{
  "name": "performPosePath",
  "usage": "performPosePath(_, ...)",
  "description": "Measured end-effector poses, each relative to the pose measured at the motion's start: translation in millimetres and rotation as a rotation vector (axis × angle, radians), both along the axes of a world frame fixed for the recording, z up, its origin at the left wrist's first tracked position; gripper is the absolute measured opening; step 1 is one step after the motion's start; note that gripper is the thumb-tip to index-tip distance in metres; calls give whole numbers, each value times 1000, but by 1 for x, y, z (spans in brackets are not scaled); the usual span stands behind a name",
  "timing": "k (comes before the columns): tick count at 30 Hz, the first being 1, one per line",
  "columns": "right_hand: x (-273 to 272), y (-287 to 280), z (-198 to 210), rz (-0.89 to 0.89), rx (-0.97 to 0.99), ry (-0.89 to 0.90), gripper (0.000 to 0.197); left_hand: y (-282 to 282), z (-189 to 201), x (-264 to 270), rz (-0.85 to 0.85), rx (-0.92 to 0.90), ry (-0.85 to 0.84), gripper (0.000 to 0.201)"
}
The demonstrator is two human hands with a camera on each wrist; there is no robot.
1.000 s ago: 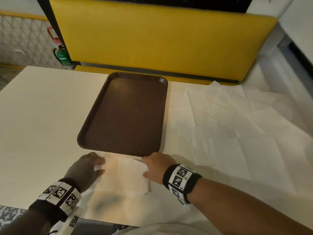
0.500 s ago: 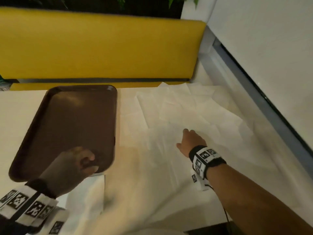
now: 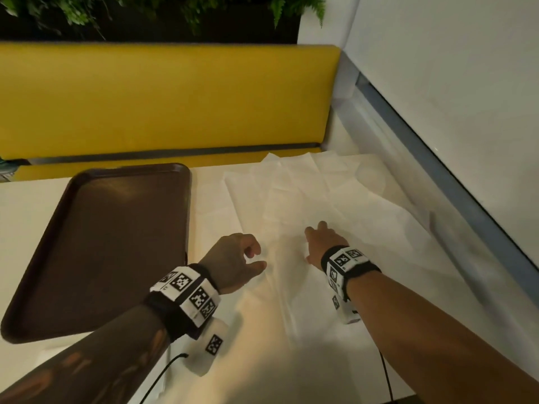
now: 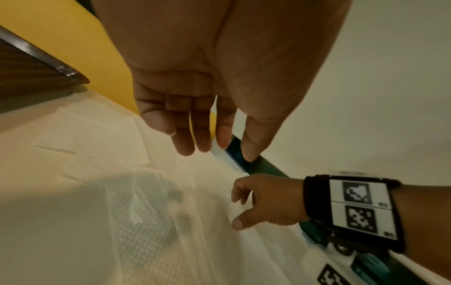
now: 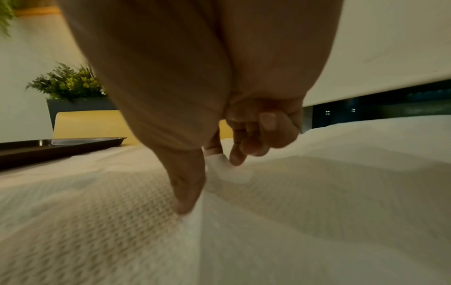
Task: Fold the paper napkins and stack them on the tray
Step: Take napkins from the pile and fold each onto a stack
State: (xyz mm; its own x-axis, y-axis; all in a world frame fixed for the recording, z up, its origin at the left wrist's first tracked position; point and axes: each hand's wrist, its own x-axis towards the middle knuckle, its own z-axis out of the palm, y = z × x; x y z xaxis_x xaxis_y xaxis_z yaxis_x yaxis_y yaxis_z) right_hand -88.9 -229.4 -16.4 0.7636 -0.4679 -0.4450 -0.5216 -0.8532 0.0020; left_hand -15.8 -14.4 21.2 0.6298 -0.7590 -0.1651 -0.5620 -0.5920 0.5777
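The brown tray [image 3: 110, 243] lies empty on the left of the table; its corner also shows in the left wrist view [image 4: 29, 71] and its edge in the right wrist view [image 5: 48, 148]. Several unfolded white napkins [image 3: 335, 199] overlap to its right. My right hand [image 3: 320, 243] rests on them, thumb and curled fingers pinching a raised edge of the top napkin [image 5: 244, 212]. The left wrist view shows that same pinch by the right hand [image 4: 263, 202]. My left hand [image 3: 242, 258] hovers just left of it above the napkin, fingers [image 4: 202, 135] relaxed and holding nothing.
A yellow bench back [image 3: 163, 97] runs behind the cream table [image 3: 29, 217], with plants [image 3: 145, 13] above it. A white wall [image 3: 437, 83] and a grey ledge [image 3: 437, 176] close off the right side, right beside the napkins.
The view has swung right. My left hand left the tray's front edge and moved right over the napkins. My right hand went from the folded napkin to the spread napkins and now pinches one.
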Motion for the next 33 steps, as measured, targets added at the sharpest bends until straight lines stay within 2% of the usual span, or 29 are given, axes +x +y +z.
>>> performPosePath(2,0,-1,0,21,-21,-15,46,-6,-3,2,20,5,2,21)
performPosePath(7,-2,-2,6,97,-27,-55,25,-21,-6,13,59,11,1,30)
performPosePath(10,-4,2,14,104,20,-155,16,-27,-8,19,73,29,22,35)
performPosePath(15,1,21,47,202,178,-318,12,-36,-5,20,31,2,37,77)
performPosePath(17,5,32,69,228,241,-357,11,-40,3,22,-6,-26,56,82)
performPosePath(19,8,37,89,205,321,-407,10,-42,10,28,-37,-84,149,72)
performPosePath(21,11,38,102,186,400,-462,8,-42,20,35,-76,-165,235,53)
performPosePath(26,13,29,117,205,507,-422,14,-30,46,48,-106,-238,272,20)
performPosePath(31,10,25,123,145,662,-490,19,-15,62,55,-60,-371,394,19)
performPosePath(33,9,29,125,64,726,-581,44,-12,68,54,-42,-455,419,24)
